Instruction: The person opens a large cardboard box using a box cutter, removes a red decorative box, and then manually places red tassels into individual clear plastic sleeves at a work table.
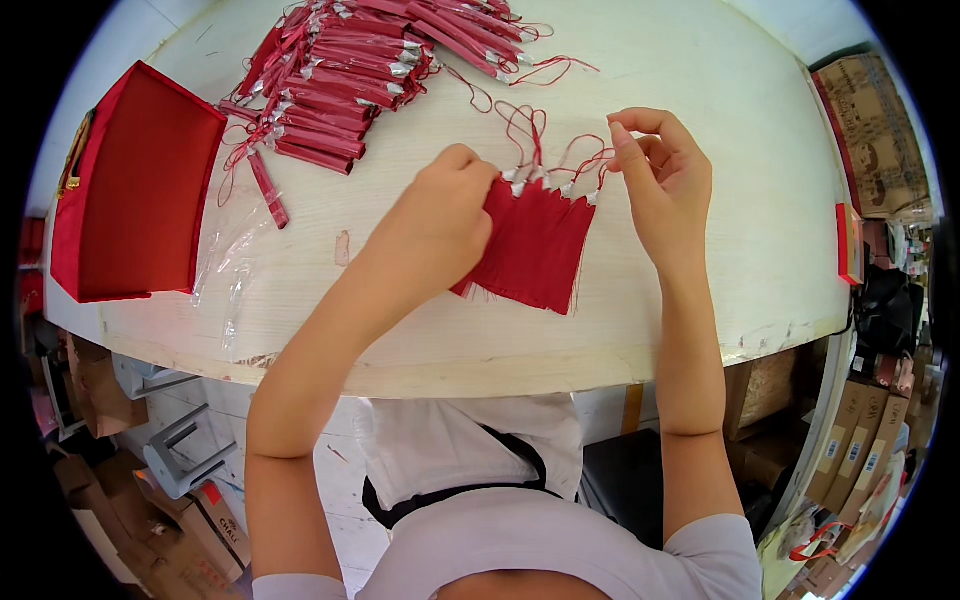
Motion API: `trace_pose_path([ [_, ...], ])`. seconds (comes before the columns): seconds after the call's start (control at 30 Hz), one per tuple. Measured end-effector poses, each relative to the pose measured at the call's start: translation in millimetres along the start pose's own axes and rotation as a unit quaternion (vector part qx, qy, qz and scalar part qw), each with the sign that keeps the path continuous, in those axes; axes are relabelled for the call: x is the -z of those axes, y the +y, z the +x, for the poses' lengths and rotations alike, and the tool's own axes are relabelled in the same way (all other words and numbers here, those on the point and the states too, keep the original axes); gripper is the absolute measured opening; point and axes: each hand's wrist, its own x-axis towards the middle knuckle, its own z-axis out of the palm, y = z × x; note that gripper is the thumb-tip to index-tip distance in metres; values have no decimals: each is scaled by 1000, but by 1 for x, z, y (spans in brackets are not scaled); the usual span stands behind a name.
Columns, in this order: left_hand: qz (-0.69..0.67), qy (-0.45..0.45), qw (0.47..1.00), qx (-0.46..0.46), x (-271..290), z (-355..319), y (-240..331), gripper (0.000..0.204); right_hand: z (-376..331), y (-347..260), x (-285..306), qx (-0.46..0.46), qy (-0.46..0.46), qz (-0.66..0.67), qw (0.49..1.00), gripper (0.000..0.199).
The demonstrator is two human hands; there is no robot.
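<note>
Crimson tassels, silvery-white caps, red cords, cream wood-grained tabletop, red box, brown carton

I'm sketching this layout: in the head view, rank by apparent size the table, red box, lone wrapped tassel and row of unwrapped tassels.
Table
Red box
Row of unwrapped tassels
Lone wrapped tassel

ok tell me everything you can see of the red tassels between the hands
The red tassels look like fine thread, packed side by side into one flat panel; their count is unclear. Silvery-white wraps cap the upper ends, with thin red cords looping beyond them; the lower edge is slightly frayed. They lie slightly slanted on the pale table. The left hand covers their left end; the right hand is at the rightmost cord.
</note>
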Motion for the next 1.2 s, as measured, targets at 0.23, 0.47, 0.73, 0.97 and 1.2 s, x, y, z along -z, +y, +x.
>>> trace_pose_path([
  [0.23, 19, 19, 1000, -2, 6, 4, 1, 26, 0, -1, -1, -1, -4, 17, 1000, 8],
  [0.47, 318, 282, 905, 16, 69, 40, -42, 29, -4, -2, -4, -3, -37, -4, 999, 5],
  [0.73, 308, 154, 939, -5, 72, 71, -77, 20, -5, -1, -9, 21, -57, 2, 998, 4],
  [0.97, 378, 190, 900, -103, 69, 85, -68, 8, -8, -3, -11, 35, -70, -2, 997, 3],
  [1.2, -134, -10, 990, 51, 66, 40, 26, 12, -14, -10, -6, 56, -151, 90, 983, 18],
])
